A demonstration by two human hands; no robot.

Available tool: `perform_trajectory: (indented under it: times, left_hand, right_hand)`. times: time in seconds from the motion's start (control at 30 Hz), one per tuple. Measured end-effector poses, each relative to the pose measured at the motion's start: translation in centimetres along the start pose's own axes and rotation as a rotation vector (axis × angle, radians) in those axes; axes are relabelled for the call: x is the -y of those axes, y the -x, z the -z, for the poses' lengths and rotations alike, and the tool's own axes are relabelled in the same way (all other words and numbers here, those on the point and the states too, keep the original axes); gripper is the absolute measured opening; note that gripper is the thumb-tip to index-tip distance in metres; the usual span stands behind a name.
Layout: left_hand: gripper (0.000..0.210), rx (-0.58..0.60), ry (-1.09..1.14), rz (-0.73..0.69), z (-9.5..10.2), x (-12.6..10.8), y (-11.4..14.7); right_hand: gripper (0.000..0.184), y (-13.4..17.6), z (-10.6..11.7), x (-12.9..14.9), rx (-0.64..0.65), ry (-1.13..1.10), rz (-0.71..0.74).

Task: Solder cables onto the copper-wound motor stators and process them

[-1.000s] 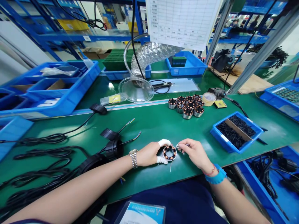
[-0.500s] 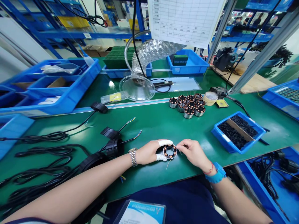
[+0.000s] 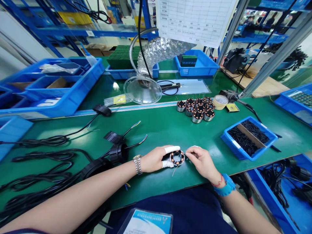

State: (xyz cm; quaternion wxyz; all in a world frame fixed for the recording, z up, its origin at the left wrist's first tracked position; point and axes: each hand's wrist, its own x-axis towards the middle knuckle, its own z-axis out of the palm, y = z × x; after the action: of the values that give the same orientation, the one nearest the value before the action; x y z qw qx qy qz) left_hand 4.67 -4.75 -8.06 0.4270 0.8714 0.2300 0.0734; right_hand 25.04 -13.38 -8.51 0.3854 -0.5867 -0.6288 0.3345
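Observation:
My left hand (image 3: 156, 158), with white covers on its thumb and a finger, grips a motor stator (image 3: 177, 158) from its left side. The stator is a metal ring with copper windings inside, and a thin loose wire (image 3: 174, 171) hangs from its near edge. My right hand (image 3: 200, 160) is pinched at the ring's right side, thumb and forefinger together. What lies between those fingertips is too small to make out. Several more stators (image 3: 197, 110) stand grouped on the green bench beyond my hands.
A blue bin (image 3: 248, 138) of short black tubes sits to the right. Black cables (image 3: 46, 177) and black housings (image 3: 117, 154) lie at left. Behind are a clear fume funnel (image 3: 142, 91), a soldering iron (image 3: 172, 86), a tape roll (image 3: 220, 102) and a blue divided tray (image 3: 80, 92).
My right hand has shifted slightly right, its fingertips a little farther from the stator. My left hand keeps its hold on the stator.

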Motion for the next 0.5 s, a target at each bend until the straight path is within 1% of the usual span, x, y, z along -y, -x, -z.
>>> perform_trajectory:
  times: [0.1,0.17,0.23,0.37,0.43,0.5]
  left_hand:
    - [0.059,-0.028,-0.006,-0.032,-0.4,0.3,0.3]
    - [0.057,-0.029,-0.01,-0.066,-0.5,0.3,0.3]
    - [0.052,-0.006,-0.009,-0.101,-0.2,0.3,0.2]
    - [0.05,0.074,0.023,-0.134,0.9,0.3,-0.2]
    - [0.055,0.119,0.042,-0.122,1.5,0.6,-0.3]
    - [0.064,0.172,0.064,-0.104,2.0,1.1,-0.5]
  right_hand:
    - [0.018,-0.1,-0.2,0.4,0.018,0.004,0.015]
    - [0.018,-0.3,-0.3,0.3,0.047,-0.041,-0.011]
    - [0.017,-0.7,-0.3,0.1,0.115,-0.183,-0.093]
    - [0.016,-1.6,-0.4,-0.8,0.291,-0.569,-0.307]
    - [0.02,-2.1,-0.3,-1.1,0.364,-0.649,-0.362]
    - [0.025,-2.6,-0.3,-1.3,0.454,-0.681,-0.393]
